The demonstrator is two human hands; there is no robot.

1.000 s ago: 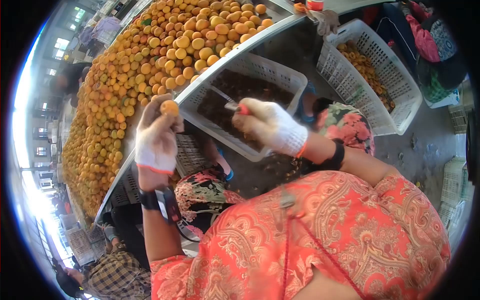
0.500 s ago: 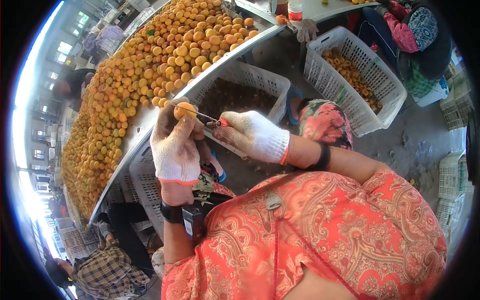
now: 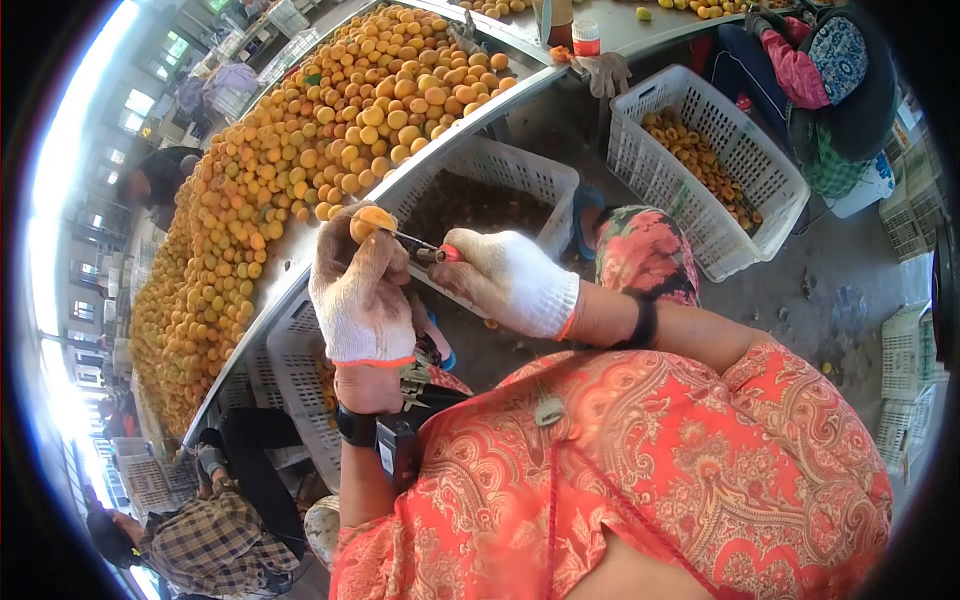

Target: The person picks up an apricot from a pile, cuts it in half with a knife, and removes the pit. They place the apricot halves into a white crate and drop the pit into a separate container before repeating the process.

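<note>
My left hand (image 3: 362, 300), in a soiled white knit glove with an orange cuff, is closed around an apricot (image 3: 372, 220) at its fingertips. In my right hand (image 3: 520, 285), gloved the same way, is a small knife (image 3: 428, 251) with a red handle. Its thin blade reaches left to the apricot, and a line shows across the fruit's skin there. Both hands are held in front of the table edge, close to the heap of apricots (image 3: 340, 130). Below them stands a white crate (image 3: 555, 160) with dark brown pieces inside.
Another white crate (image 3: 765, 160) holds halved apricots (image 3: 700, 165). A person (image 3: 840, 80) sits at the upper right, another (image 3: 215, 540) at the lower left. A red-and-white jar (image 3: 586, 40) and a glove (image 3: 604, 72) are at the table (image 3: 500, 120).
The view has shifted slightly. The blade has moved from across the apricot's face to its right side, and a cut line now shows on the fruit. Both hands keep their hold.
</note>
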